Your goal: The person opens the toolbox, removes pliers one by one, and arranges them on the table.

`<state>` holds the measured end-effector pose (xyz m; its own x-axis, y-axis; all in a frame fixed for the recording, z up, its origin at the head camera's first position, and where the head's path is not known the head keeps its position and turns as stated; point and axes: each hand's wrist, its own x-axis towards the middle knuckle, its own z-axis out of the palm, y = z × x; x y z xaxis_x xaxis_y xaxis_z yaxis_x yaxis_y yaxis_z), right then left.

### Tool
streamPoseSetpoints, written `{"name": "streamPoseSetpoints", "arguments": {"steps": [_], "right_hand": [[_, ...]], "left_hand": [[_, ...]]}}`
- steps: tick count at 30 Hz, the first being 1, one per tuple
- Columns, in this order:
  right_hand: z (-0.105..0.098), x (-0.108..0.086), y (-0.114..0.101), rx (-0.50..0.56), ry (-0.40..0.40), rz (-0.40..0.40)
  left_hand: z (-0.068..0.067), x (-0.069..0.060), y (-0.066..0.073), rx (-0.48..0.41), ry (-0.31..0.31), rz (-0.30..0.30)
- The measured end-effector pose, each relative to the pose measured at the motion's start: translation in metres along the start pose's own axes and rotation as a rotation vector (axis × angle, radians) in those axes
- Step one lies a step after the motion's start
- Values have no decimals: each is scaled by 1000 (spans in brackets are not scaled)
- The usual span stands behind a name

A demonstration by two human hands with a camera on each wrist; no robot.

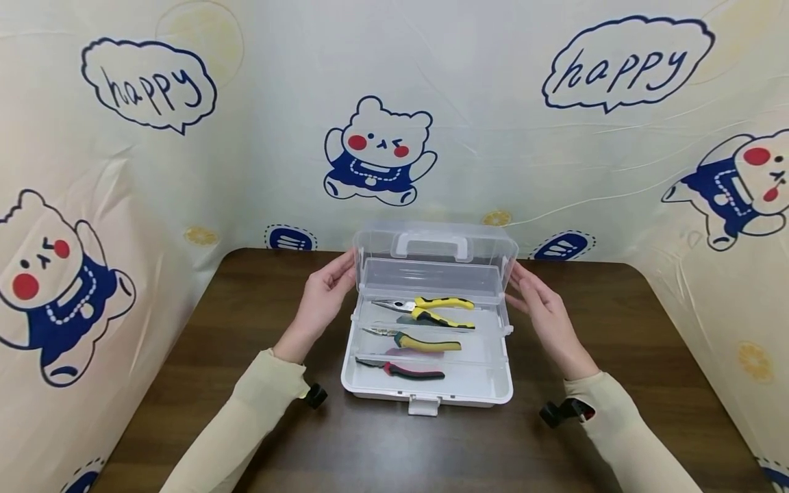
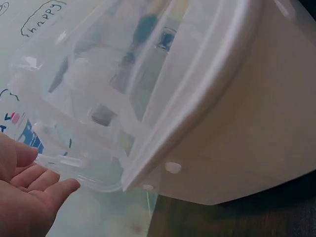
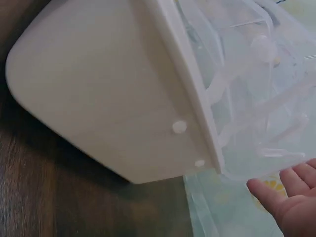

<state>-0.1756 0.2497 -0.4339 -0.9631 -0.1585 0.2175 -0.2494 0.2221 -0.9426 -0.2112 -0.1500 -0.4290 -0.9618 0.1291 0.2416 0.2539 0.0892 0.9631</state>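
Note:
A white toolbox (image 1: pixel 364 389) stands on the table with its clear lid (image 1: pixel 377 241) raised at the back. My left hand (image 1: pixel 322 296) is at the lid's left side, its fingertips at the lid's edge in the left wrist view. On the opposite side, my right hand (image 1: pixel 550 320) has its fingers beside the lid, the thumb apart from them. Inside the box lie long-nose pliers with yellow and black handles (image 1: pixel 445 302), pliers with olive-yellow handles (image 1: pixel 431 343) and pliers with red and black handles (image 1: pixel 414 372). The trays under them are see-through.
A white latch (image 1: pixel 424 406) hangs down at the box's front. The brown wooden table (image 1: pixel 382 452) extends around the box. Cloth with printed bears (image 1: pixel 382 150) surrounds the table at the back and both sides.

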Motion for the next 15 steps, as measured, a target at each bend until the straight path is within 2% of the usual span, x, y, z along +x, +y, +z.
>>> {"name": "streamPoseSetpoints", "arguments": {"steps": [2,5,9,15], "right_hand": [[-1,0,2,9,-32,7],[-1,-1,5,23,-80,42],[0,-2,11,53,-123,77],[5,2,17,53,-149,85]], "left_hand": [[1,0,-3,4,7,15],[1,-3,-9,15,-23,21],[0,-8,-16,13,-88,-8],[-2,-7,-24,-76,-145,-78]]}}
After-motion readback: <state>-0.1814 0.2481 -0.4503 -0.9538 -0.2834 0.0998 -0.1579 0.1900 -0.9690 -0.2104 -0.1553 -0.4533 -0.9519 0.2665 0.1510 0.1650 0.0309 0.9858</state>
